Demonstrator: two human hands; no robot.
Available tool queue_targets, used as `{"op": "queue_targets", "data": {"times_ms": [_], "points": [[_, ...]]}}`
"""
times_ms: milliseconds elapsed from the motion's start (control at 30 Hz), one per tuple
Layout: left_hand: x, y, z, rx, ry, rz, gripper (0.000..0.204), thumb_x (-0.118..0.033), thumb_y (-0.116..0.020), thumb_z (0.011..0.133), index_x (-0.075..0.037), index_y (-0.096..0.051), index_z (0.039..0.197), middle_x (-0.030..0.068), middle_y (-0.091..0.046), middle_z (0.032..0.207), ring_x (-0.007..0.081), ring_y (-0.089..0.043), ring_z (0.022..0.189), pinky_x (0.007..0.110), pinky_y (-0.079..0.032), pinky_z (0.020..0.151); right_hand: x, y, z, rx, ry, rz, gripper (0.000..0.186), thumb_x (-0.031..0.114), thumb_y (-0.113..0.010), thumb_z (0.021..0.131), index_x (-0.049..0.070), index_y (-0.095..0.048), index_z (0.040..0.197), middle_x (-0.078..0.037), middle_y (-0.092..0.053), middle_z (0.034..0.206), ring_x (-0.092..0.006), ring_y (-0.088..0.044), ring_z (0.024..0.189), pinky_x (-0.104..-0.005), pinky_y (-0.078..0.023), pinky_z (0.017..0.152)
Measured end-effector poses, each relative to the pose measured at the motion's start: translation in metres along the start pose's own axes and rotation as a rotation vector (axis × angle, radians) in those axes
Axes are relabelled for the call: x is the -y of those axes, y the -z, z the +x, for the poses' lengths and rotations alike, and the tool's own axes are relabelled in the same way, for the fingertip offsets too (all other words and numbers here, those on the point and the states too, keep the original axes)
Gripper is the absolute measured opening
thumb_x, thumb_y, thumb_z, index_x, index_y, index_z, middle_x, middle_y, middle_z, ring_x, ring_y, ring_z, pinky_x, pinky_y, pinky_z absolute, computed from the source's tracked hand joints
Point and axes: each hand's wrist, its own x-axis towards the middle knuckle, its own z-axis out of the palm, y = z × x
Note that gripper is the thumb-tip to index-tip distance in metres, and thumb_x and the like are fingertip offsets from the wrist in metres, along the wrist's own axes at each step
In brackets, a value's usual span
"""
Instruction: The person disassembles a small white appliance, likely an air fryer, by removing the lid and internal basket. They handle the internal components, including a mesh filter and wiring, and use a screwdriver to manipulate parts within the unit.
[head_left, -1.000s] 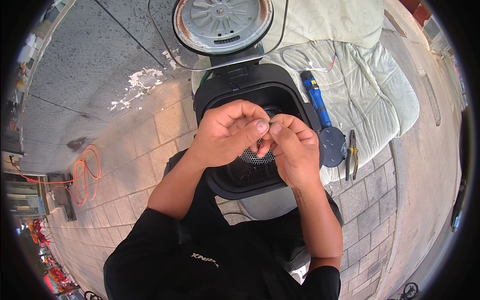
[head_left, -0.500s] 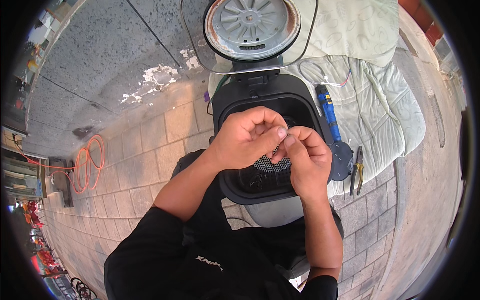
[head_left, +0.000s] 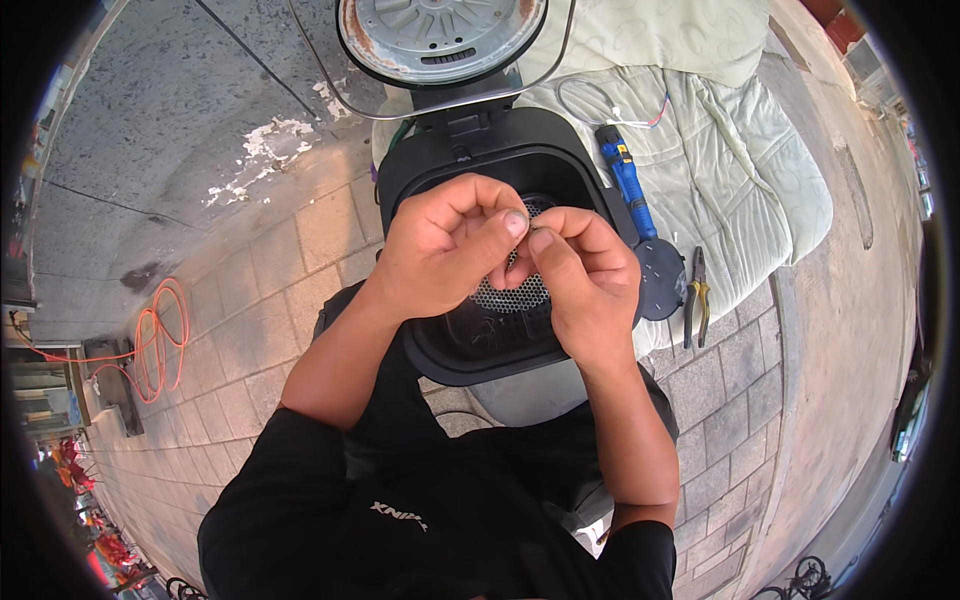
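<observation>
My left hand [head_left: 440,252] and my right hand [head_left: 592,288] meet fingertip to fingertip, both closed in a pinch. Whatever lies between the tips is too small to make out. Below them is a black tub-shaped appliance body [head_left: 535,130], standing in front of my knees. Inside it a perforated metal plate [head_left: 512,299] shows partly, the rest covered by my hands. Hinged at the far side, its round lid [head_left: 420,60] stands raised, with a metal inner face and rusty rim. A bent metal rod [head_left: 425,120] curves around the lid.
On the pale quilted pad [head_left: 740,190] to the right lie a blue power tool [head_left: 626,178] and a loop of thin wires [head_left: 590,85]. Pliers [head_left: 698,297] and a dark round disc [head_left: 661,278] are beside the tub. An orange hose [head_left: 160,335] coils on the paving at left.
The whole view has shifted, so the appliance and tools appear farther left and higher. My hands stay pinched together above the tub, with the fingers only slightly moved.
</observation>
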Motion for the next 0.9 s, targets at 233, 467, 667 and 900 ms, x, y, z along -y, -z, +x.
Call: {"op": "queue_targets", "data": {"times_ms": [233, 467, 667, 900], "points": [[0.0022, -0.0049, 0.0004, -0.032, -0.005, 0.002, 0.013, -0.011, -0.062, 0.106, 0.002, -0.063, 0.110, 0.0026, -0.066, 0.082, 0.0044, -0.059, 0.063, 0.019, -0.045, 0.051, 0.0041, -0.0021, -0.0007, -0.014, -0.030, 0.024, 0.006, -0.001, -0.059, 0.102, -0.004, -0.063, 0.104, -0.009, -0.071, 0.085, -0.0132, -0.068, 0.078, -0.0285, -0.058, 0.075], [0.0021, -0.0041, 0.0021, -0.073, 0.014, 0.041, 0.014, -0.012, -0.062, 0.106, 0.001, -0.063, 0.108, 0.0020, -0.064, 0.077, 0.0052, -0.057, 0.056, 0.019, -0.042, 0.046, 0.0018, -0.0012, -0.0001, -0.026, -0.045, 0.097, 0.006, -0.001, -0.059, 0.101, -0.005, -0.062, 0.104, -0.010, -0.070, 0.084, -0.0153, -0.069, 0.077, -0.0308, -0.059, 0.075], [0.0022, -0.0018, 0.0015, -0.038, 0.010, 0.018, 0.012, -0.010, -0.061, 0.107, 0.001, -0.062, 0.110, 0.0024, -0.066, 0.083, 0.0023, -0.057, 0.061, 0.019, -0.043, 0.049, 0.0039, -0.0028, 0.0007, -0.030, -0.086, 0.154, 0.011, 0.000, -0.058, 0.101, -0.008, -0.063, 0.106, -0.012, -0.071, 0.085, -0.0169, -0.069, 0.078, -0.0318, -0.059, 0.075], [0.0073, -0.0018, 0.0011, -0.001, -0.106, 0.040, 0.012, -0.010, -0.059, 0.108, 0.000, -0.059, 0.115, 0.0016, -0.064, 0.083, 0.0019, -0.054, 0.060, 0.019, -0.044, 0.052, 0.0052, -0.0001, 0.0023, 0.026, -0.124, 0.212, 0.016, 0.003, -0.057, 0.102, -0.009, -0.067, 0.107, -0.013, -0.072, 0.088, -0.0178, -0.070, 0.079, -0.0311, -0.059, 0.077]]}}
